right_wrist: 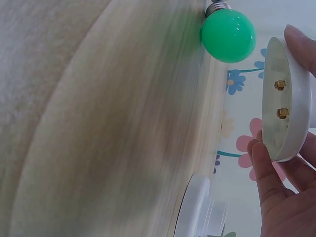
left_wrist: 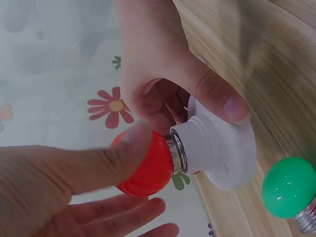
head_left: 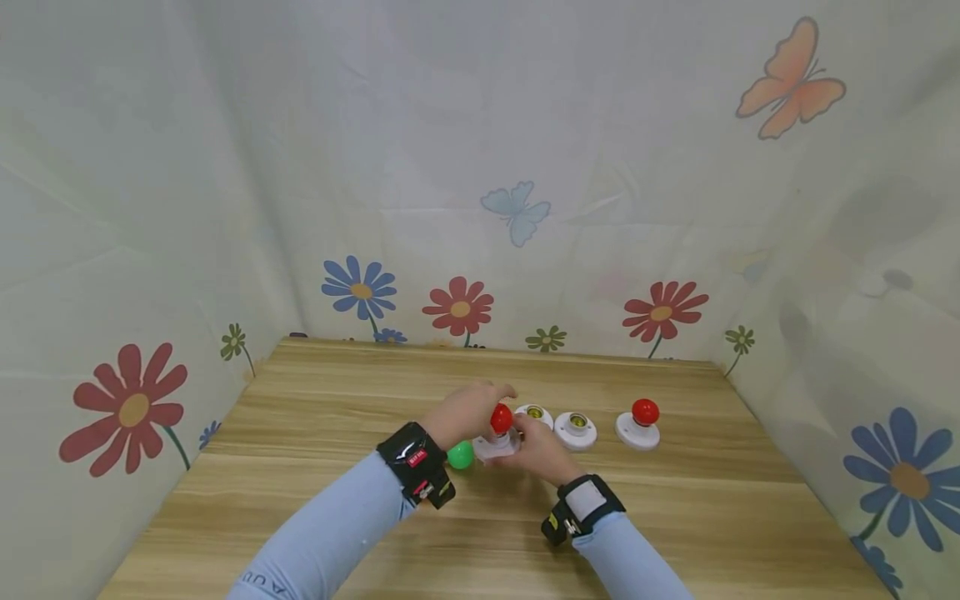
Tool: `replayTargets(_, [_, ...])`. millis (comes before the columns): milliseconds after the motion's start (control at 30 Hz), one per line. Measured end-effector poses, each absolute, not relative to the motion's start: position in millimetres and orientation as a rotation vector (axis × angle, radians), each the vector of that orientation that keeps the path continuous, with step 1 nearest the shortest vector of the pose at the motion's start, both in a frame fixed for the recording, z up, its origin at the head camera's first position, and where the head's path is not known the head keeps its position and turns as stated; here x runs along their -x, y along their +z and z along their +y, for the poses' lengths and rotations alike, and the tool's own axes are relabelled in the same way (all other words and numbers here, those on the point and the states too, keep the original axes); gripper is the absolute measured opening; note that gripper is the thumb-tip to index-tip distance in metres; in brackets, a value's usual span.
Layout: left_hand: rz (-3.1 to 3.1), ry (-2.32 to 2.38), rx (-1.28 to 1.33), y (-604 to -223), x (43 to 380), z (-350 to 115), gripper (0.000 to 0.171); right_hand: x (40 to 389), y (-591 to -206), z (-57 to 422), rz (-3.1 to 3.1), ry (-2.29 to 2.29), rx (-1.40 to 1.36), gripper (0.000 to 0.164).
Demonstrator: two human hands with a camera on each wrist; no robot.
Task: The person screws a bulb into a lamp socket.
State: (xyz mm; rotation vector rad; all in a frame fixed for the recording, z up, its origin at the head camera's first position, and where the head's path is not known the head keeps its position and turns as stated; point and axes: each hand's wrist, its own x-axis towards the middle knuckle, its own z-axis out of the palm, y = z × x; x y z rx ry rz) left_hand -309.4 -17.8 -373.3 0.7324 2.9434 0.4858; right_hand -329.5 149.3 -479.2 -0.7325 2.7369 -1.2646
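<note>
My left hand [head_left: 467, 414] has its thumb against the round red light bulb [left_wrist: 154, 173], with its other fingers on the far side. The bulb's metal base sits in the collar of a white lamp holder [left_wrist: 229, 155], and some metal still shows. My right hand [head_left: 546, 452] grips that holder by its round base, thumb on one face and fingers around the rim. The holder is tilted above the table, and its hollow underside shows two brass screws [right_wrist: 281, 113] in the right wrist view. Beside it on the table lies a green bulb [head_left: 461, 455].
Two white lamp holders without bulbs, one behind my right hand and another [head_left: 576, 432] beside it, stand on the wooden table [head_left: 337, 375]. Farther right, another holder [head_left: 636, 433] carries a red bulb [head_left: 645, 412]. A flower-printed curtain [head_left: 420, 225] surrounds the table's back and sides.
</note>
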Motion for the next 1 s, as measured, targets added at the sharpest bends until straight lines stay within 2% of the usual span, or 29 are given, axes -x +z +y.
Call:
replayTargets(133, [3.011, 0.464, -0.669, -374.8, 309.3, -16.7, 0.065, 328.2, -477.8, 147.6, 2.712, -1.304, 0.733, 0.063])
replayTargets(400, [3.112, 0.319, -0.604, -381.4, 308.5, -13.9, 0.053, 327.3, -476.1, 145.5, 2.682, -1.319, 0.695, 0.064])
replayTargets(500, [3.109, 0.308, -0.632, -382.7, 309.6, -13.5, 0.052, 327.9, -476.6, 146.0, 2.689, -1.314, 0.69, 0.064])
replayTargets(700, [3.038, 0.392, -0.756, -382.2, 311.2, -14.0, 0.035, 330.6, -480.1, 148.3, 2.718, -1.291, 0.714, 0.065])
replayTargets(1000, [2.927, 0.512, -0.736, -377.2, 309.5, -13.2, 0.039, 332.8, -484.5, 151.2, 2.717, -1.271, 0.741, 0.066])
